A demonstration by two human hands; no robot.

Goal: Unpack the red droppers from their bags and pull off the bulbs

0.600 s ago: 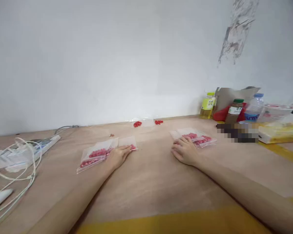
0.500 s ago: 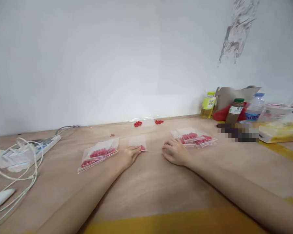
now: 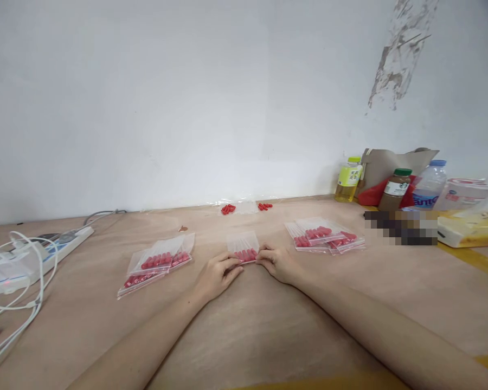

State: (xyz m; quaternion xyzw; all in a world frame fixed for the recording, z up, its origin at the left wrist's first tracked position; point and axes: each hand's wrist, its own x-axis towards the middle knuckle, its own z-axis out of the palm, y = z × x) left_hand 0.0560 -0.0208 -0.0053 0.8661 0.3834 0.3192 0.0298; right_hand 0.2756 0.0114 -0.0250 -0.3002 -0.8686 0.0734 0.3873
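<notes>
Red capsules lie in a bag, its near corners pinched by left hand and right hand.

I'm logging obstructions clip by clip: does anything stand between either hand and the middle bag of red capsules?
Nothing visible does. The left hand and right hand both have fingers at the near corners of the middle bag. The left pile of bags and right pile of bags lie off to the sides.

Open table separates left bag pile from middle bag.
</notes>
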